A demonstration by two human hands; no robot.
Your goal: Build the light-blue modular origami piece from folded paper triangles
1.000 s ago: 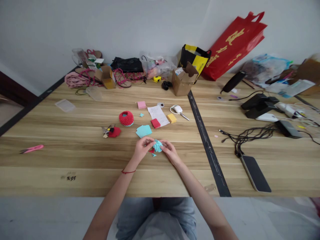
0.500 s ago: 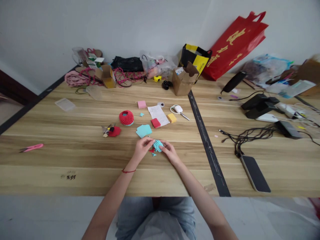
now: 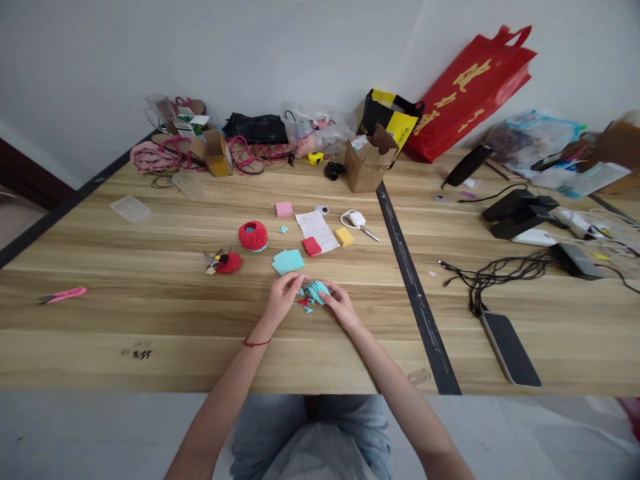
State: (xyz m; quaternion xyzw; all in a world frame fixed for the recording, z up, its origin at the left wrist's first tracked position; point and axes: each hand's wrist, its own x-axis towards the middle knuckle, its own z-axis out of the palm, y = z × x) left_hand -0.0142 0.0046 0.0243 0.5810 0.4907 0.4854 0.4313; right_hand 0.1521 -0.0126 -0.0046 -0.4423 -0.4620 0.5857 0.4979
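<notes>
Head view, going left to right: pink snips (image 3: 63,295) are lying alone at far left, plastic tray (image 3: 131,209) sitting beyond. Trinkets (image 3: 216,263) are resting against red paper (image 3: 231,263); red bowl (image 3: 253,235) is standing just right of that. Cyan sheets (image 3: 287,261) are lying just beyond the left hand (image 3: 286,292), crowding its far side; pink pad (image 3: 284,210) is sitting farther back. Left hand is hanging near the cyan piece's (image 3: 317,292) left edge, fingertips bunching; can't tell if they're pinching anything. Red scrap (image 3: 303,302) and cyan scrap (image 3: 308,309) are cluttering the near side of the piece. Cyan piece is sitting between the hands, right hand (image 3: 340,303) clamping its right side. Note (image 3: 320,230) is lying beyond, red pad (image 3: 312,246) sitting on it, yellow pad (image 3: 343,236) beside, scissors (image 3: 369,233) farther right. Black strip (image 3: 415,287) is running front to back; cables (image 3: 500,275) and black slab (image 3: 513,348) are lying right of it.
</notes>
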